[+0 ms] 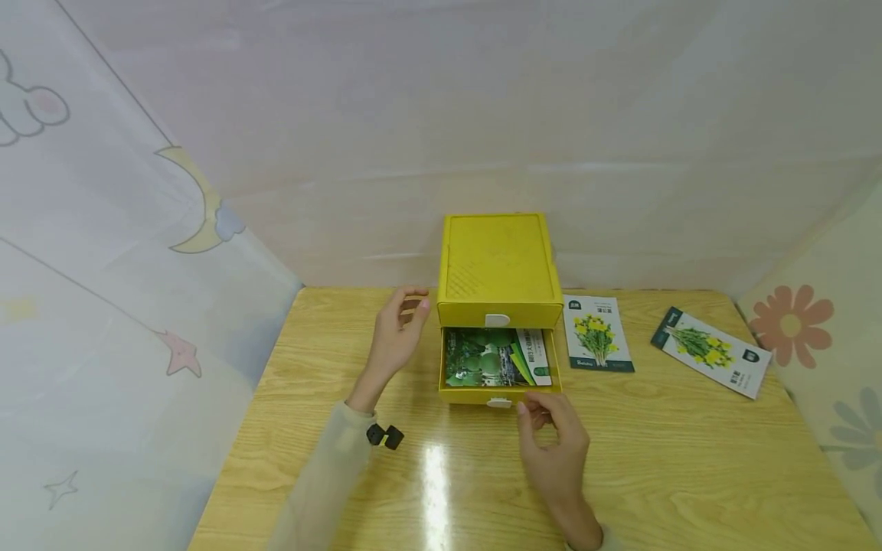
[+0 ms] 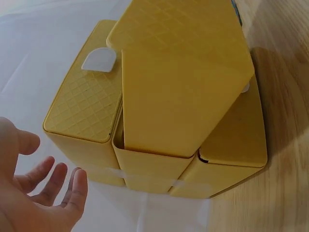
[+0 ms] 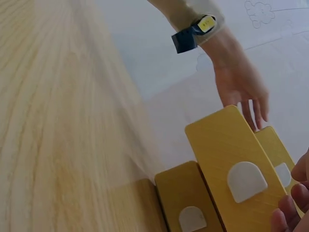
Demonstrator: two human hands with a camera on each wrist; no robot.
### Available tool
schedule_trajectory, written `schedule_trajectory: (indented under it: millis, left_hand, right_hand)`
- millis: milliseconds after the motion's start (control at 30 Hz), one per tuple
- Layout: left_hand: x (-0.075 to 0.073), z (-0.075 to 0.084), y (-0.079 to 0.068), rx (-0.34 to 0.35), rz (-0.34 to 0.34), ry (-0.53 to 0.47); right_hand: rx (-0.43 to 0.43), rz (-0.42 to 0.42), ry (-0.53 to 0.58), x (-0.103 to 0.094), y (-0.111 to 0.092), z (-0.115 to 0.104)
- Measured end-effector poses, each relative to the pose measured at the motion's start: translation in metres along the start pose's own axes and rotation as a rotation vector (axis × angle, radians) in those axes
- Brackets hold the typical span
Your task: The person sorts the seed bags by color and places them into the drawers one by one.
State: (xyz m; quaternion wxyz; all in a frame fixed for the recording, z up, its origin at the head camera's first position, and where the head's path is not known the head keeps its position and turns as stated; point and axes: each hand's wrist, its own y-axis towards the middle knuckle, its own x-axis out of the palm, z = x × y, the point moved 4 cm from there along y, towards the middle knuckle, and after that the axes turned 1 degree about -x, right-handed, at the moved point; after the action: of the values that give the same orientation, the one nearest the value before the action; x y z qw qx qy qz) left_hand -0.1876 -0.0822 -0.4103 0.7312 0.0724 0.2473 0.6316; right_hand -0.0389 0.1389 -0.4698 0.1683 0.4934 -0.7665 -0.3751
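Note:
A yellow drawer cabinet [image 1: 499, 256] stands against the back wall. Its middle drawer [image 3: 217, 145] is pulled out, as the wrist views show, and a seed packet [image 1: 478, 360] with green round fruit lies inside. My left hand [image 1: 396, 333] hovers at the cabinet's left side, fingers loosely bent and holding nothing. Close to the right front corner of the pulled-out drawer is my right hand [image 1: 556, 444], its fingers loosely curled. Whether those fingertips touch the drawer front is hard to tell. The white handle [image 1: 499, 402] sits left of them.
Two seed packets with yellow flowers lie on the wooden table [image 1: 661, 474] right of the cabinet: one packet [image 1: 598, 334] beside it, another packet [image 1: 712, 353] farther right and slanted. A patterned cloth [image 1: 386, 138] hangs behind and at both sides.

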Motion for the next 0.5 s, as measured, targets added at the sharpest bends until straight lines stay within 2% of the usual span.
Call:
schedule_trajectory:
  millis: [167, 333, 500]
  left_hand:
    - [0.002, 0.003, 0.009, 0.099, -0.005, 0.002]
    - [0.006, 0.004, 0.020, 0.235, -0.031, -0.020]
    - [0.012, 0.000, 0.026, 0.334, -0.045, -0.025]
  right_hand:
    - [0.011, 0.016, -0.029, 0.003, -0.005, 0.001]
    - [0.016, 0.042, -0.056, 0.008, -0.010, 0.002]
    - [0.003, 0.089, -0.055, 0.016, -0.017, 0.005]
